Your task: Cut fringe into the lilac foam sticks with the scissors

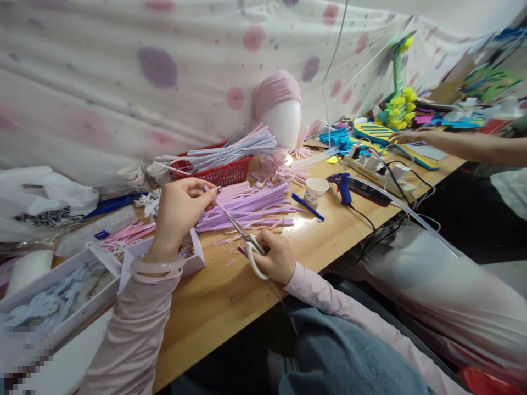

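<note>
My left hand (pixel 179 208), with a pale bangle on the wrist, pinches a thin light-purple strip (pixel 218 202) between thumb and fingers. White-handled scissors (pixel 246 236) sit in my right hand (pixel 278 258), its fingers through the loops. The blades point up and left toward the strip by my left fingertips; whether they touch it I cannot tell. Behind them a loose pile of fuzzy purple stems (pixel 263 204) lies on the wooden table (pixel 230 293). Small purple scraps are scattered under the blades.
A red basket (pixel 230 169) holds pale stems beside a white head form (pixel 282 120). Rightward are a paper cup (pixel 316 190), blue pen (pixel 308 207), glue gun (pixel 342 186) and power strip (pixel 379 170) with cords. White boxes (pixel 78 299) stand left. Another person's arm (pixel 465 147) reaches in at right.
</note>
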`<state>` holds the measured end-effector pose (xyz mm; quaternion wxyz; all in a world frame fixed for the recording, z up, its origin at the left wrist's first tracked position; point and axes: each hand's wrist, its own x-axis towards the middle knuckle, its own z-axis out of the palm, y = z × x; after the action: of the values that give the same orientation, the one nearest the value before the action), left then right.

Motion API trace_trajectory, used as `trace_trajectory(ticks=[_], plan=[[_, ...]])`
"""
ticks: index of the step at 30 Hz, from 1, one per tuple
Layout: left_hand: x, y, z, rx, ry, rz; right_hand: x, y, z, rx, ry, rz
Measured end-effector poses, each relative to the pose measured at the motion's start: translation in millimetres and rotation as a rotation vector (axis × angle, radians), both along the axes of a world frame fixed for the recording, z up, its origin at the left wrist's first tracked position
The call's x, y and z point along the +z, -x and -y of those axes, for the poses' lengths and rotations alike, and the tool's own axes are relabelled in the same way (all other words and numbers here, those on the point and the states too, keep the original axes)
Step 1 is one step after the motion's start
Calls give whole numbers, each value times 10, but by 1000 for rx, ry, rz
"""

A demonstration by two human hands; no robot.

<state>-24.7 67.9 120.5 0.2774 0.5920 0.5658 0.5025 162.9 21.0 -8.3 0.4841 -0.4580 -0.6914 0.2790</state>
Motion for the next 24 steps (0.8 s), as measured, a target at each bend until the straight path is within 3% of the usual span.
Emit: trace_trajectory(ticks=[9,24], plan=[[6,-2,-2,-9,-2,-9,-8,-5,-15,-2,-22,1],[13,98,-11,29,11,-253,98,-41,-5,-12,11,123]])
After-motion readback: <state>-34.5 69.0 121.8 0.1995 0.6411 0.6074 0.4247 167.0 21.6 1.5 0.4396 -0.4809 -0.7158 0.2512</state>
